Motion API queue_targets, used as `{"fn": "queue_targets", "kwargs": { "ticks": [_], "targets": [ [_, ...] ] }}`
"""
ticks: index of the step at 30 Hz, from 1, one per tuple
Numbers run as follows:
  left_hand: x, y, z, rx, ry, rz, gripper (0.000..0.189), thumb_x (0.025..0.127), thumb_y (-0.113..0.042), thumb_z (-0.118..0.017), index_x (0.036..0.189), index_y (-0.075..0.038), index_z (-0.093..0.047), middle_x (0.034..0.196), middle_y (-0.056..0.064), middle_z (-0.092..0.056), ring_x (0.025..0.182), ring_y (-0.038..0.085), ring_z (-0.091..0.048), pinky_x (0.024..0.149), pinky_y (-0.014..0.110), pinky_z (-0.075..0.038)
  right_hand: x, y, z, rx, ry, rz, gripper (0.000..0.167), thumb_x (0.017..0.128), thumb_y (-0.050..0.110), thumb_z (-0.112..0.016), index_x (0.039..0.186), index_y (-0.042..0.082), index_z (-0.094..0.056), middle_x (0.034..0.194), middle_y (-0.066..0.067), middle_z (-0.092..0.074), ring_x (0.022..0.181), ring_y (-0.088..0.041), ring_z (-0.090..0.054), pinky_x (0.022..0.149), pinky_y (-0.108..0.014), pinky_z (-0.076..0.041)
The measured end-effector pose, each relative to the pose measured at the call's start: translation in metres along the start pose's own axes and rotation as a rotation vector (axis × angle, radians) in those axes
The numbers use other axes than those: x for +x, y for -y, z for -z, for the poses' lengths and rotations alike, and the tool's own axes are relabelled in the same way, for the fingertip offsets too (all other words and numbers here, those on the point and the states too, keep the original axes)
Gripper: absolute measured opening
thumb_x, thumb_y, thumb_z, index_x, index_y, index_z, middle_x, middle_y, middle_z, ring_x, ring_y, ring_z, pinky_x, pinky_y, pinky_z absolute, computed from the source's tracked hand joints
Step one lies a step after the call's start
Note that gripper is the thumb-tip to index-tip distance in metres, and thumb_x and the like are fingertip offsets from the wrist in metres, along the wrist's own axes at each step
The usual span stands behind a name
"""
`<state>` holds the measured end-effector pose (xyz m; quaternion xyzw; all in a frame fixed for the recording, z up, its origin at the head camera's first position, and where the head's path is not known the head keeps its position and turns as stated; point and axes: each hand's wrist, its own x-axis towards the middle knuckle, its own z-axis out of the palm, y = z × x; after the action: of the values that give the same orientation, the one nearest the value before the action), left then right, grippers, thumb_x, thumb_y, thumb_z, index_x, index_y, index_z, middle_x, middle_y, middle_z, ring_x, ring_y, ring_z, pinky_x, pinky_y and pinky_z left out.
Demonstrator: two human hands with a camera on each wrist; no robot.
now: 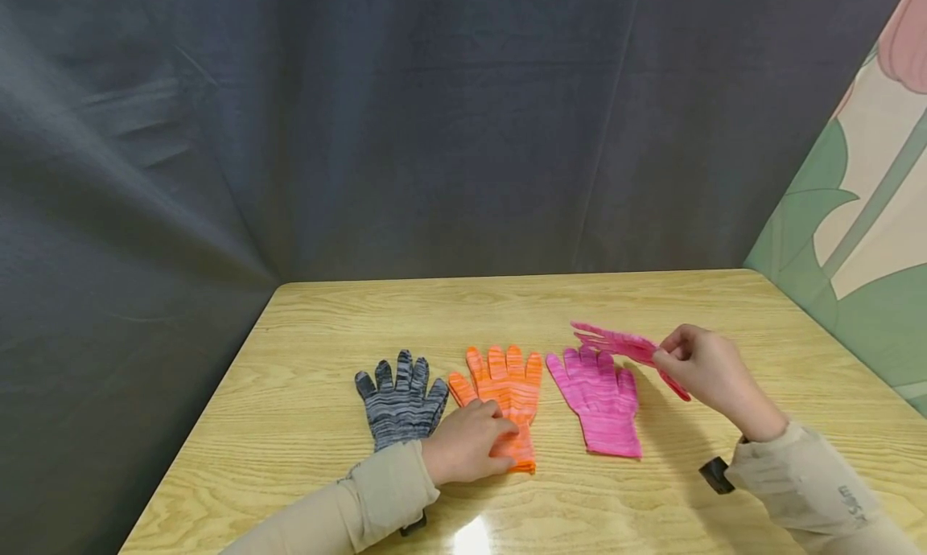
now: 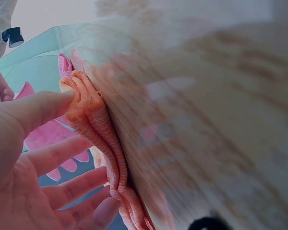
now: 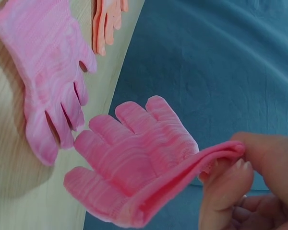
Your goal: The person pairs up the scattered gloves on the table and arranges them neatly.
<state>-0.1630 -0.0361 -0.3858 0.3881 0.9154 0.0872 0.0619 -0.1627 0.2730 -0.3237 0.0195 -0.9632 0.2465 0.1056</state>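
My right hand [image 1: 706,370] pinches a bright pink knit glove [image 3: 129,148] by its cuff between thumb and fingers, raised above the table with the glove's fingers pointing away to the left. Below it, a lighter magenta-pink glove [image 1: 604,410] lies flat. My left hand [image 1: 467,442] rests over the lower part of an orange striped glove [image 1: 510,390], partly covering it. In the left wrist view the thumb touches the orange cuff [image 2: 84,103] and the other fingers are spread loosely along its side. A grey-and-black striped glove [image 1: 401,410] lies left of it, its cuff hidden behind the left forearm.
The gloves lie in a row on a light wood-grain table [image 1: 326,322]. A dark cloth [image 1: 449,137] hangs behind the table and along its left side. To the right stands a wall panel [image 1: 869,241] with a leaf and flower pattern.
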Motion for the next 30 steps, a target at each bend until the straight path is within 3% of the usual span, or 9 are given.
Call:
{"fn": "queue_targets", "kwargs": {
  "ticks": [11, 30],
  "targets": [
    [0.000, 0.000, 0.001, -0.003, 0.006, -0.002, 0.038, 0.084, -0.039, -0.065, 0.118, -0.022, -0.064, 0.098, -0.003, -0.058, 0.077, 0.007, -0.044, 0.066, 0.018, -0.036, -0.001, 0.010, -0.010, 0.034, 0.070, -0.007, 0.014, 0.082, 0.011, -0.060, 0.085, -0.002, -0.056, 0.060, -0.002, -0.051, 0.049, -0.009, -0.043, 0.044, -0.023, -0.035],
    [0.001, 0.001, 0.000, 0.003, 0.007, -0.005, 0.038, 0.084, -0.040, -0.065, 0.118, -0.022, -0.064, 0.097, -0.003, -0.058, 0.075, 0.006, -0.043, 0.065, 0.018, -0.035, -0.005, 0.028, -0.037, 0.062, 0.107, 0.036, 0.009, 0.080, 0.008, -0.062, 0.079, 0.002, -0.055, 0.058, 0.000, -0.048, 0.046, -0.007, -0.037, 0.047, -0.022, -0.032]
  ]
}}
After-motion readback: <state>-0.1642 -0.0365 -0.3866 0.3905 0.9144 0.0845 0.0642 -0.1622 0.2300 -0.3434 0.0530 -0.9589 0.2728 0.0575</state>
